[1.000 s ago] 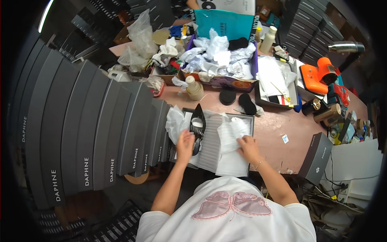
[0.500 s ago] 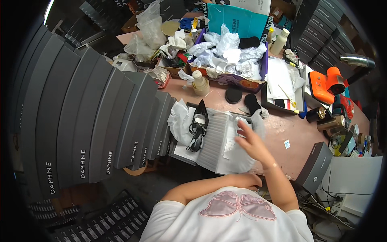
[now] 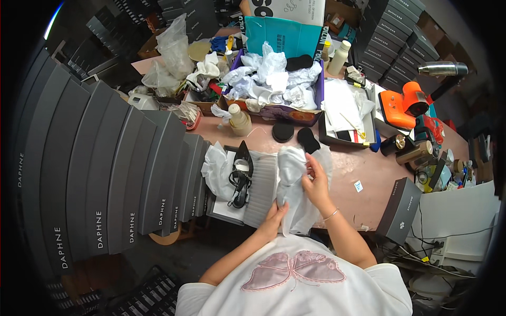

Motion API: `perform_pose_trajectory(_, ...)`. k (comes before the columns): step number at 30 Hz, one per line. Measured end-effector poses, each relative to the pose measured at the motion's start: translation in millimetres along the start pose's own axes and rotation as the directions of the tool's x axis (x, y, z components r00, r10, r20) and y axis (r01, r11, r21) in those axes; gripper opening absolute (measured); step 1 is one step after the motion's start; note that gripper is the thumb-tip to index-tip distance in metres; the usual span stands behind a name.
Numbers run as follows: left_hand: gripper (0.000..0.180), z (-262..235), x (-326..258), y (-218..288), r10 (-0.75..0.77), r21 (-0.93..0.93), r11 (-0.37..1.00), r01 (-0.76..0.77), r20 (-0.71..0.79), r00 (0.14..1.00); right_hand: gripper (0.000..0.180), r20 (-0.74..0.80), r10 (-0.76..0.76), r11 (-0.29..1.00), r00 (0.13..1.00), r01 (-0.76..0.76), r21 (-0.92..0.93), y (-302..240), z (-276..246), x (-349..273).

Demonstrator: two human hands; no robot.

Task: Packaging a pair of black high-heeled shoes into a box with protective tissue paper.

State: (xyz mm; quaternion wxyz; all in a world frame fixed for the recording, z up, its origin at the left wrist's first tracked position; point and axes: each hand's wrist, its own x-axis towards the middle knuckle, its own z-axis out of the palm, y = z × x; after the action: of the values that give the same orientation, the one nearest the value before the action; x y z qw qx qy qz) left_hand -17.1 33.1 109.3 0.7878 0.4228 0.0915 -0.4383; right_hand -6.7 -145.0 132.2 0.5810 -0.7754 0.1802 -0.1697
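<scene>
While white, creased tissue [image 3: 291, 167] bulges roundly, left hand [image 3: 272, 221] and right hand [image 3: 317, 188] pinch it.

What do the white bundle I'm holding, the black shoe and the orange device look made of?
White bundle: probably tissue paper or soft film; thin, softly creased, slightly translucent.
Black shoe: maybe leather or synthetic; its surface looks smooth, but too small to settle.
Orange device: likely hard plastic, from its smooth, evenly coloured, rounded shell.
</scene>
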Motion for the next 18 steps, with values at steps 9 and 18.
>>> perform_pose_trajectory(9, 0.04, -46, -1, 29, 0.225, 0.305, 0.916, -0.262, 0.152, 0.962, 0.021, 0.465, -0.241, 0.958, 0.852, 0.287, -0.03, -71, -51, -31)
perform_pose_trajectory(18, 0.059, -53, -45, 83, -0.401, 0.693, 0.717, 0.075, 0.322, 0.858, 0.034, 0.909, -0.15, 0.982, 0.39, 0.168, 0.09, -68, -47, 7)
